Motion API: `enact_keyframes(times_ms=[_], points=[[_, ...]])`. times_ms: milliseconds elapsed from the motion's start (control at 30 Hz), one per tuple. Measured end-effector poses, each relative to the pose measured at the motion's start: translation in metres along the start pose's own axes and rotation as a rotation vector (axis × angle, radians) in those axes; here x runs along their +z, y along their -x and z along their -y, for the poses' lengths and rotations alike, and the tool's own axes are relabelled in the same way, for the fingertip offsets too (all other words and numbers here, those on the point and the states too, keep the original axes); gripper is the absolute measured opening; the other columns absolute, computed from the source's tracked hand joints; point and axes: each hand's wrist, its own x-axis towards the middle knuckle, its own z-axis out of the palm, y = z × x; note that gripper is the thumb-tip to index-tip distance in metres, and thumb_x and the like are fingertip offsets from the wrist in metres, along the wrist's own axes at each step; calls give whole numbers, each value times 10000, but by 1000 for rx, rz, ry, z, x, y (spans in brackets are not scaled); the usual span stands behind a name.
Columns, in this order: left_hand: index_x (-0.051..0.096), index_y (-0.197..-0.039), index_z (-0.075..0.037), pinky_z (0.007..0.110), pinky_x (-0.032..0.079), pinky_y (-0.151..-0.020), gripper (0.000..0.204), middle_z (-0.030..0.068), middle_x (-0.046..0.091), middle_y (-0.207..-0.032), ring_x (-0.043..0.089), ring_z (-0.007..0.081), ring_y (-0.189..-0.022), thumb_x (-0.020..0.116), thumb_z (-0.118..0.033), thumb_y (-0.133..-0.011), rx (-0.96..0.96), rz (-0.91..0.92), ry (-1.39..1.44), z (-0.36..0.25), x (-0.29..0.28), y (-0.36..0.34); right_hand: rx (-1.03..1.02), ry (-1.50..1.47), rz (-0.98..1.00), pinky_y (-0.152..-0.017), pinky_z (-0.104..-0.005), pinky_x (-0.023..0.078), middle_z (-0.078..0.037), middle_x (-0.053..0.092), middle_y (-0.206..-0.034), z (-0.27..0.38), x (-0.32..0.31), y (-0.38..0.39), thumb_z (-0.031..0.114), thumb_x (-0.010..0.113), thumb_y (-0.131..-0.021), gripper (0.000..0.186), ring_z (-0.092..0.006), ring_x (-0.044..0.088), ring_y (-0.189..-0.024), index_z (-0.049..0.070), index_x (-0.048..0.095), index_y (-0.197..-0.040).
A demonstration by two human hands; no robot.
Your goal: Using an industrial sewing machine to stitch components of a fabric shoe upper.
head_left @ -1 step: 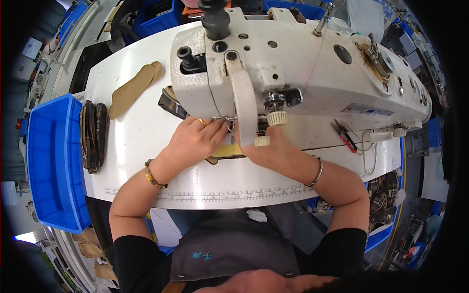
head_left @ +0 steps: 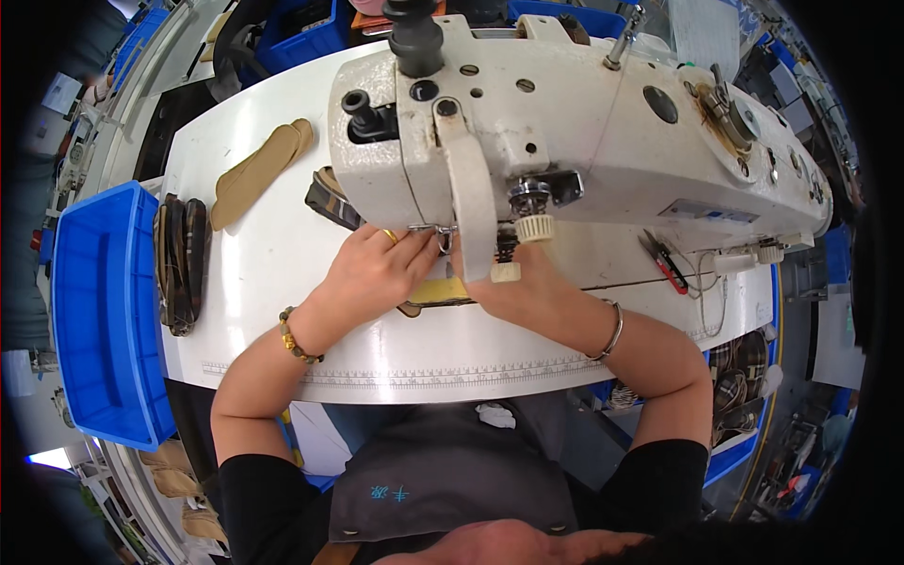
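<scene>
your workpiece [head_left: 439, 291], yellow face with a dark edge and a bit of brown at its left corner, is flat on the white table [head_left: 377, 363], between your two hands, just on your side of the presser foot [head_left: 444, 241]. most of it is covered, so can't give you the full outline. left hand [head_left: 375, 271]: palm down, fingers close together, tips right beside the foot; can't tell if they pinch the edge or only press down. right hand [head_left: 518, 284]: near the piece's right end, fingers hidden behind the sewing machine [head_left: 574, 122], so can't tell its grip. handling, my read: light, soft to semi-flexible, layered; bends and creeps more than it breaks. likely slides easily on that smooth top, and layers could shift under uneven pressure. best hold: flat fingers on the left margin, light grip on the right end, tips clear of the needle area. don't bunch the middle. around you: dark patterned piece [head_left: 331, 198] beyond your left hand, tan sole-shaped pieces [head_left: 262, 174] farther out, plaid stack [head_left: 181, 264] at the left edge, red-handled snips [head_left: 667, 264] off to your right.
</scene>
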Motion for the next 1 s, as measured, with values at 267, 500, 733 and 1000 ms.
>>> enact_keyframes(times_ms=[267,500,733,1000], points=[[734,-935,-71,321,496,-755,270,3,678,-862,622,173,-821,692,-81,-669,-104,-83,66,3,2,0,245,-442,-149,-455,-377,469,-46,578,-576,0,-11,6,132,651,-783,72,-224,615,-518,82,683,-824],[737,-914,-81,325,492,-759,272,-9,660,-815,621,171,-808,720,-88,-643,-123,-70,100,5,5,-1,201,-420,-193,-420,-380,449,-51,542,-524,-3,-6,0,134,649,-803,72,-244,570,-441,82,664,-754],[714,-932,-47,336,501,-767,251,26,689,-874,637,187,-843,683,-94,-687,-104,-136,106,0,1,-1,78,-171,-146,-475,-354,495,-64,602,-585,3,5,0,122,638,-777,103,-240,614,-511,93,688,-862],[686,-1004,-21,317,526,-747,301,60,697,-991,635,191,-874,651,-81,-710,-81,-9,122,-2,1,3,-22,-69,-47,-456,-347,490,-85,613,-603,8,-16,0,76,655,-692,279,-214,637,-550,-42,692,-942]])
